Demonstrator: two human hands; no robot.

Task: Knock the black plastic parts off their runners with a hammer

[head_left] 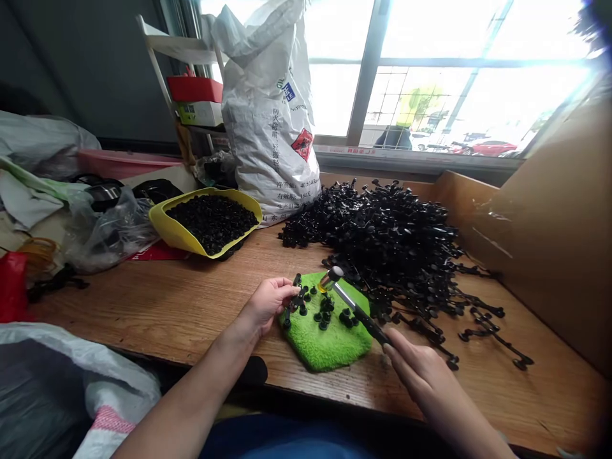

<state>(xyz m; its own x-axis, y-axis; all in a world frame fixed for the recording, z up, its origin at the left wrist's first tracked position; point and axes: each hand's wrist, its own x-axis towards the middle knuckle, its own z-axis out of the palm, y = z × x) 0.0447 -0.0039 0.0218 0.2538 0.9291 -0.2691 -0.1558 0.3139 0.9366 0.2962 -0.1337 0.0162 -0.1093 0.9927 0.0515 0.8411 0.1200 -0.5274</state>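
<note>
The left hand (273,299) pinches a black plastic part (297,299) over the left edge of the green cloth (329,352); the right hand (415,362) grips a hammer (356,310) slanting forward-left, its head near that part.

The near green polygonal plush cloth (335,354) looks matt and fluffy; the slim black-handled hammer (358,312) has a shiny metal shaft. The heap of branching black plastic pieces (387,229), far right, gleams. The brown wood-grained tabletop (191,303) looks smooth, the yellow plastic tray (173,238) at left semi-glossy, the tall white plastic sack (268,143) beyond creased.
</note>
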